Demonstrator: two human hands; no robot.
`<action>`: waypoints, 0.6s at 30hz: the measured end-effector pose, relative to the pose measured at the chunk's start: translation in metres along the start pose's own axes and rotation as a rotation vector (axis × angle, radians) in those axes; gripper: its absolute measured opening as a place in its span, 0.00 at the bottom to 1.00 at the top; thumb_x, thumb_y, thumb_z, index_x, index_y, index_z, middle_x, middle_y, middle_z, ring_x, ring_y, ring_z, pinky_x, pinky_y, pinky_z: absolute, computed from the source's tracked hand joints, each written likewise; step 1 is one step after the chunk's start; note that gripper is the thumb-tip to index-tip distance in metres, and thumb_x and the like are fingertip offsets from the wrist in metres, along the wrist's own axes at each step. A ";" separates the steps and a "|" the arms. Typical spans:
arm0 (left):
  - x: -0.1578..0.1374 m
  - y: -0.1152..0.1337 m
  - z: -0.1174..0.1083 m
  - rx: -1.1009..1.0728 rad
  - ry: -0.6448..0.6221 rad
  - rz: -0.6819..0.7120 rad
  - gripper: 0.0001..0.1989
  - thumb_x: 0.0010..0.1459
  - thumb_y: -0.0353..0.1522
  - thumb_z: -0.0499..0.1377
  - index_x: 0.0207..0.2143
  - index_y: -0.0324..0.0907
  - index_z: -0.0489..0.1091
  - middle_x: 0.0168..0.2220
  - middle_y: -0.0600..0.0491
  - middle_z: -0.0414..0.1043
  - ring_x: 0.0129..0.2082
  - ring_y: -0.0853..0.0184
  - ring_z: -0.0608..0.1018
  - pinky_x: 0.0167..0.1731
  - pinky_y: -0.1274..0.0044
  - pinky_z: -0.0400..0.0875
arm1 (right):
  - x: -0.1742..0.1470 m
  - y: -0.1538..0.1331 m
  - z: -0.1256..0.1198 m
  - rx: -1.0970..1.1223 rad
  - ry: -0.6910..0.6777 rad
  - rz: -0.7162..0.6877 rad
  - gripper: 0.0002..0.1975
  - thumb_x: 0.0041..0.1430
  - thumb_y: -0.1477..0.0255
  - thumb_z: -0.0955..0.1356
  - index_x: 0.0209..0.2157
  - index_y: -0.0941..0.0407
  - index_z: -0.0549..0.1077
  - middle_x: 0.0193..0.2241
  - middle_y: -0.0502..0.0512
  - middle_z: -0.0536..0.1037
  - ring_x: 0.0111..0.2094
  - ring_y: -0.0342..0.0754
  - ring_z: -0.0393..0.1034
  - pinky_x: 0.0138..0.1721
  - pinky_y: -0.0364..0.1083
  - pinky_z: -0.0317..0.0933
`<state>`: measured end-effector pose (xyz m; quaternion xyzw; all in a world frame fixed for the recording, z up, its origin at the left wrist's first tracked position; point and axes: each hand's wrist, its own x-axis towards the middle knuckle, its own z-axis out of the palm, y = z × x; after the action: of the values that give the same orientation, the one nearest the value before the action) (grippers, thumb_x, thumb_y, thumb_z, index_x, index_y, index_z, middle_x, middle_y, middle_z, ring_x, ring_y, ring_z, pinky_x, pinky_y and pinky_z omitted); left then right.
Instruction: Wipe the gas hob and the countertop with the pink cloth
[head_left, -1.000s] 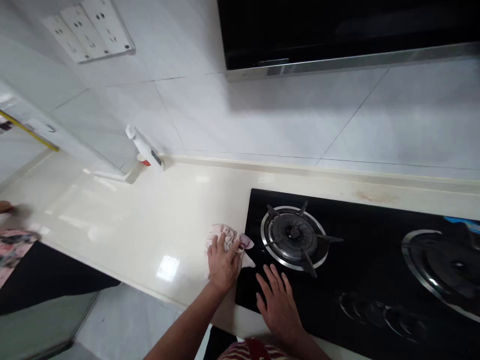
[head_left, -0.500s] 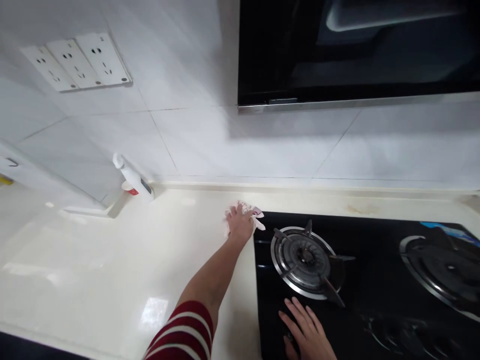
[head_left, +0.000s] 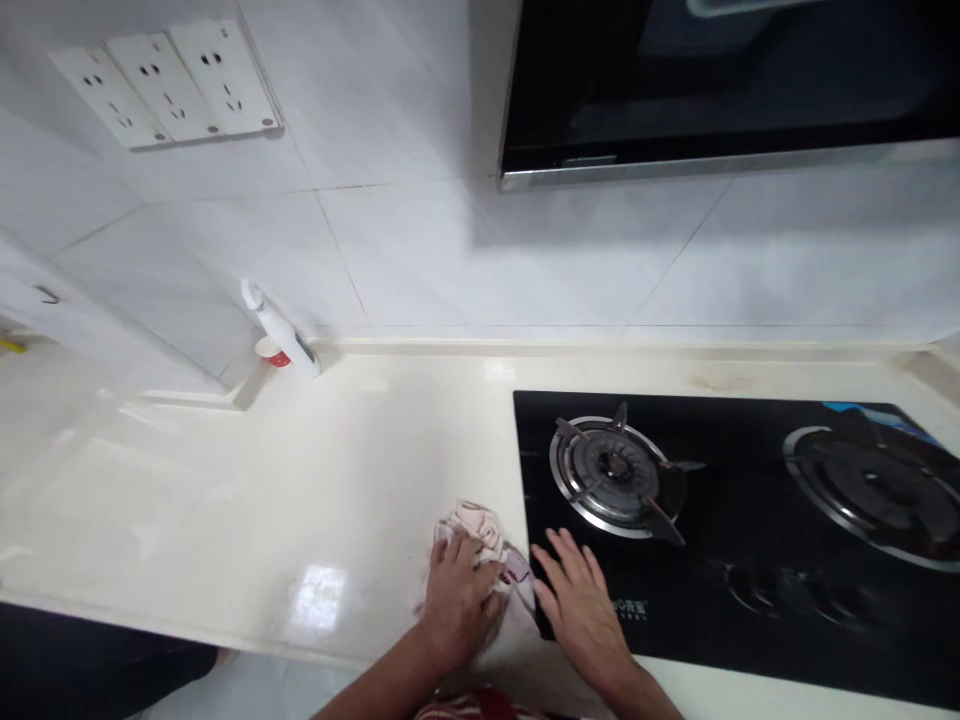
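Observation:
A crumpled pale pink cloth with a purple patch lies on the cream counter beside the black gas stove. On top of it is my left hand, fingers bent and pressing it against the countertop. My right hand rests with fingers spread on the stove's front left corner, its fingertips close to the cloth's right edge. Whether they touch the cloth I cannot tell. The left burner sits just beyond my right hand.
A white spray bottle and a red-and-white cup stand against the back wall. A dark range hood hangs above the stove. Sockets are on the wall. The counter's front edge runs along the lower left.
My left hand has drawn the cloth from the stove's back left corner toward the counter's front. My right hand has shifted left and up a little. The view has tilted down.

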<state>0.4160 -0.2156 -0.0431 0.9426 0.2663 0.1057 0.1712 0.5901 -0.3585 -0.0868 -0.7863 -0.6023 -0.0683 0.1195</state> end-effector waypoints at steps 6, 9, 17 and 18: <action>0.002 -0.039 -0.013 0.076 0.123 -0.201 0.17 0.59 0.35 0.60 0.51 0.56 0.74 0.66 0.50 0.60 0.65 0.53 0.62 0.62 0.53 0.54 | 0.032 -0.058 0.021 0.046 -0.059 -0.005 0.24 0.69 0.65 0.59 0.63 0.55 0.66 0.67 0.61 0.59 0.68 0.58 0.50 0.66 0.62 0.40; 0.047 -0.060 -0.019 0.120 0.114 -0.284 0.18 0.60 0.36 0.59 0.53 0.57 0.72 0.70 0.51 0.51 0.68 0.52 0.57 0.62 0.52 0.53 | 0.033 -0.058 0.025 0.035 -0.055 0.008 0.25 0.69 0.63 0.58 0.63 0.56 0.65 0.68 0.61 0.58 0.69 0.58 0.48 0.67 0.62 0.39; 0.108 -0.043 -0.008 0.062 0.029 -0.211 0.21 0.60 0.44 0.59 0.57 0.58 0.70 0.70 0.51 0.51 0.68 0.47 0.56 0.62 0.51 0.54 | 0.027 -0.055 0.027 0.045 -0.018 0.006 0.25 0.69 0.63 0.59 0.62 0.58 0.66 0.65 0.64 0.63 0.68 0.58 0.50 0.67 0.63 0.40; 0.097 -0.035 -0.003 0.046 0.028 -0.149 0.22 0.60 0.46 0.59 0.56 0.58 0.70 0.71 0.51 0.50 0.68 0.46 0.56 0.62 0.50 0.53 | 0.025 -0.054 0.027 0.061 -0.013 0.006 0.24 0.69 0.63 0.59 0.60 0.59 0.68 0.63 0.65 0.66 0.67 0.59 0.52 0.66 0.63 0.42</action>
<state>0.4795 -0.1343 -0.0431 0.9224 0.3404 0.0995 0.1533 0.5434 -0.3142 -0.1006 -0.7846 -0.6024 -0.0445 0.1394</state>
